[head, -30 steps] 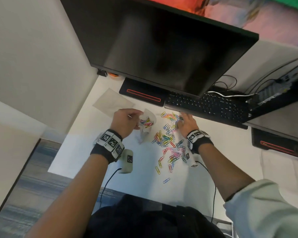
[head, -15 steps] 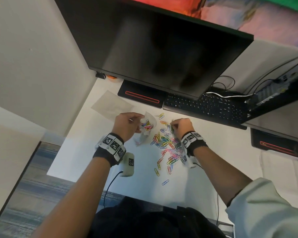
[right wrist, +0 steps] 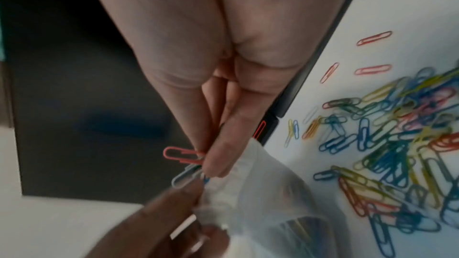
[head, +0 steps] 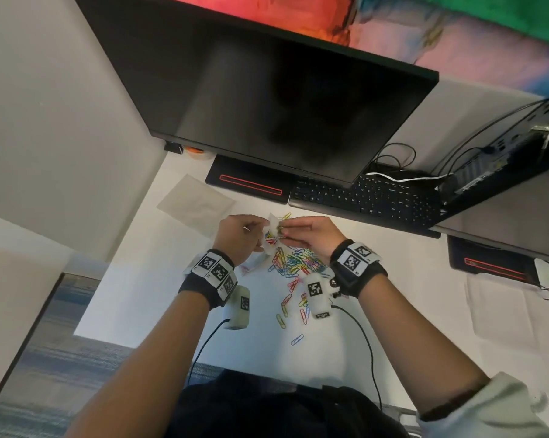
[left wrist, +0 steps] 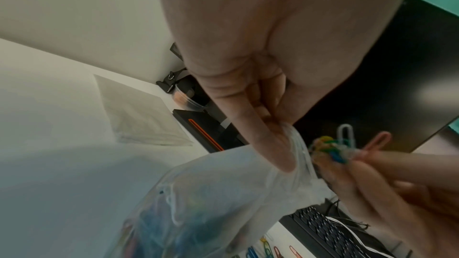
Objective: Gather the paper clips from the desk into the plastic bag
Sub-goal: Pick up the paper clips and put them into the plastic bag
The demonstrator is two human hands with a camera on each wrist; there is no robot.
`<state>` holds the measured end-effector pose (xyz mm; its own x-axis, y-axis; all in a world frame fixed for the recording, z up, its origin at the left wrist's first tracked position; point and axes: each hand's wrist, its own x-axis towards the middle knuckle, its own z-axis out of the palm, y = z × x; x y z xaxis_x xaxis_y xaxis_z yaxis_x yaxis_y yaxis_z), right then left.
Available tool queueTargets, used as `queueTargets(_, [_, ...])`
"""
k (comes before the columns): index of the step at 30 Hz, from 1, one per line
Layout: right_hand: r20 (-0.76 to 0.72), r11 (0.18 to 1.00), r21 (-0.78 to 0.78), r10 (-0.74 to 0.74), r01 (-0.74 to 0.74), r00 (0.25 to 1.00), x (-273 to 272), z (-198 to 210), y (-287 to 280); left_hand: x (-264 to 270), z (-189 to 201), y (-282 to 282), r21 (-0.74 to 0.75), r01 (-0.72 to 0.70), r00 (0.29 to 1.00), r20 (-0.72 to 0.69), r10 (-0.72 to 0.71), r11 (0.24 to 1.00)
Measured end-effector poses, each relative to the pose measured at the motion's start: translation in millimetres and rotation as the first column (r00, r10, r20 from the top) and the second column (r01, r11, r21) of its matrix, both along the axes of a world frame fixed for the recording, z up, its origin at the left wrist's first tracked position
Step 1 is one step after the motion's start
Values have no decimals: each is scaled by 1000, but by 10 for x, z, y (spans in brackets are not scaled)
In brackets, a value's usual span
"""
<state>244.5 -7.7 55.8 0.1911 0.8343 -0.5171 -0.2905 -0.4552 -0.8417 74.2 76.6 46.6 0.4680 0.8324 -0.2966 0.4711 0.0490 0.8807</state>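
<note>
Paper clips, coloured wire ones in blue, yellow, red and green (head: 293,263), lie in a loose heap on the white counter (head: 147,279), just in front of the two hands, with stragglers trailing toward the person. Going from big to small: a dark flat monitor (head: 267,99) hangs over the back of the counter, a black keyboard (head: 368,199) sits beneath it, and a flat translucent sheet (head: 197,202) lies to the left, apart from the work.

The left hand (head: 240,237) is raised above the counter with its fingers curled, pinching the rim of the small clear plastic bag (left wrist: 198,203). Gripped this way, the bag hangs below the hand and its mouth faces the other hand; clips already show through the film as blurred colours.

The right hand (head: 311,235) is at the bag's mouth, thumb and fingers pressed together on a small bunch of clips (right wrist: 183,166), a red one and a pale blue one sticking out from the fingertips. The pinch seems meant to feed several clips through the narrow opening at once rather than one by one.

Judging by the heap, most of the clips are still on the counter, so the task is far from done. A clip could snag on the crumpled rim and fall.
</note>
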Motion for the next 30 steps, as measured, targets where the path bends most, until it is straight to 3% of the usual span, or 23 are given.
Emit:
queueTargets(2, [219,997,-37,76,-69,973,-103,-33,61,9,-1,-13,3,0,1000,2,0,1000])
queueTargets(5, [666,993,-42,113,-114,737,-222,-116,167,11,-1,-30,16,10,1000,3,-10,1000])
queueTargets(8, [832,980,-33,136,-197,538,-344,-137,228,4,-22,-41,10,11,1000,-5,-11,1000])
queueTargets(11, [852,900,-194,351,-389,388,-405,-105,229,-32,-31,-25,-11,-12,1000,0,12,1000])
queueTargets(12, [833,874,-216,398,-436,385,-393,-74,226,-54,-22,-16,-12,-19,1000,2,19,1000])
queueTargets(13, [813,874,-186,394,-449,429,-365,-40,222,-81,-11,-6,-11,-28,1000,10,28,1000])
queueTargets(14, [783,900,-115,343,-421,519,-323,-3,204,-111,2,5,-13,-40,999,21,41,999])
queueTargets(16, [663,971,56,137,-232,736,-180,-1,160,-180,23,41,-13,-71,996,44,72,997])
queueTargets(17, [618,990,105,8,-93,786,-70,-70,154,-217,32,65,-11,-85,995,53,85,996])
queueTargets(18, [649,995,92,-85,33,756,53,-181,149,-254,38,89,-11,-96,994,59,96,995])
queueTargets(19, [734,993,17,-94,120,673,174,-325,143,-286,40,110,-14,-107,992,64,107,994])
queueTargets(20, [806,982,-107,-7,156,592,253,-466,140,-328,36,137,-21,-122,990,68,123,992])
queueTargets(23, [816,929,-367,294,54,497,273,-833,121,-427,9,195,-47,-167,983,72,170,985])
queueTargets(27, [845,940,-332,332,-77,418,68,-1042,285,-544,-5,224,-50,-189,980,60,191,981])
queueTargets(30, [885,897,-376,422,-230,198,-34,-1079,460,-599,8,227,-55,-193,978,64,197,980])
